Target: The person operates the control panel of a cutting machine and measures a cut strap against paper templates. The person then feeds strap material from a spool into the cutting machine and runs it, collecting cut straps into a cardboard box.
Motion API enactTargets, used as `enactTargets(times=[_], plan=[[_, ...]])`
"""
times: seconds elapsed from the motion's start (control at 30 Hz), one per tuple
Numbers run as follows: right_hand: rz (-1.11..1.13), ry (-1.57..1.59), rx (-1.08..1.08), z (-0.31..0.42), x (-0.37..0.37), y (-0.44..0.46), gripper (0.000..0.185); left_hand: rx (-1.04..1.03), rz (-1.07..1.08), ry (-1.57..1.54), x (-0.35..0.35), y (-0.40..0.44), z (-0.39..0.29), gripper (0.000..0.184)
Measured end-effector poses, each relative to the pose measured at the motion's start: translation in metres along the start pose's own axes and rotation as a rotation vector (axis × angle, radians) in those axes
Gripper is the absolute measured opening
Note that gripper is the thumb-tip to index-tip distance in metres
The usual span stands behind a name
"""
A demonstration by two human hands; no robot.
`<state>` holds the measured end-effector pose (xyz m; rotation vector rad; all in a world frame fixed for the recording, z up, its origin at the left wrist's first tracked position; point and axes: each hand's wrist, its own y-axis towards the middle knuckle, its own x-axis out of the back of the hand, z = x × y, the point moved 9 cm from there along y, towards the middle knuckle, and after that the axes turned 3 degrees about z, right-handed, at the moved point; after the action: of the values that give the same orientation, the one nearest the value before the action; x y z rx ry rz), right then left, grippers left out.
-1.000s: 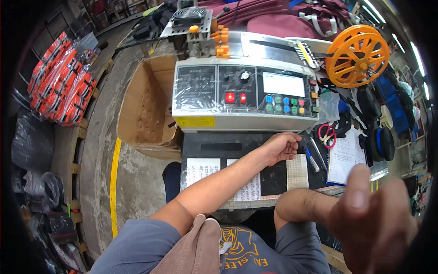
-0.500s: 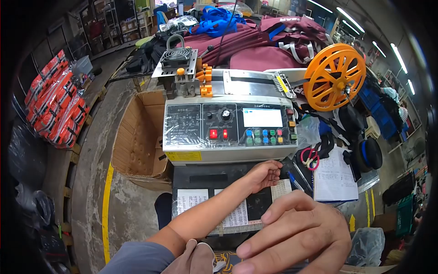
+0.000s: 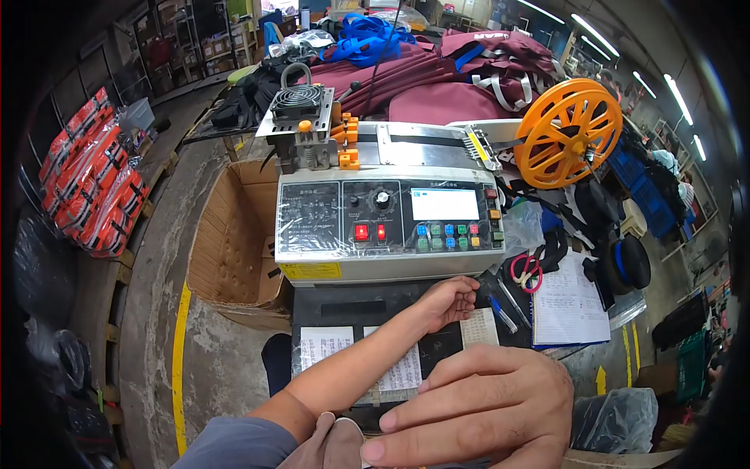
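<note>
My left hand [image 3: 451, 303] rests on the dark tabletop just below the front of a strap-cutting machine [image 3: 391, 268]. Its fingers are loosely curled, with nothing visible in them. Printed paper sheets [image 3: 326, 344] lie under and beside that forearm. Large in the foreground, my right hand [image 3: 484, 402] hovers with fingers stretched and slightly apart, holding nothing. Black webbing [image 3: 426, 141] runs across the machine's top from an orange reel [image 3: 570, 134] to the cutting head [image 3: 305, 129]. At the head's left side a dark strip end [image 3: 269, 160] sticks out above a cardboard box [image 3: 234, 242].
Pink-handled scissors [image 3: 526, 273], a blue pen [image 3: 502, 313] and an open notebook [image 3: 570, 309] lie at the right. Maroon fabric pieces [image 3: 445, 102] and blue straps [image 3: 367, 37] are heaped behind. Orange packed bundles [image 3: 98, 184] stand on a pallet at the left.
My right hand has moved left and slightly down. The left hand stays in place on the table. A dark strip end now shows beside the cutting head. The view has shifted slightly.
</note>
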<state>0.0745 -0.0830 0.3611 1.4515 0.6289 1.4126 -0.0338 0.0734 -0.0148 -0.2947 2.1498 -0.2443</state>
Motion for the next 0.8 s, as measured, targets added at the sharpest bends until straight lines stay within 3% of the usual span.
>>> enactTargets(times=[0.37,0.8], plan=[[-0.061,0.034,-0.094,0.0024,0.0024,-0.0033,0.028,0.021,0.044,-0.152,-0.0003,-0.0001,-0.0003,0.025],[-0.112,-0.062,-0.026,0.0043,0.0042,-0.0056,0.024,0.013,-0.017,-0.025,-0.0007,-0.0016,-0.0013,0.021]])
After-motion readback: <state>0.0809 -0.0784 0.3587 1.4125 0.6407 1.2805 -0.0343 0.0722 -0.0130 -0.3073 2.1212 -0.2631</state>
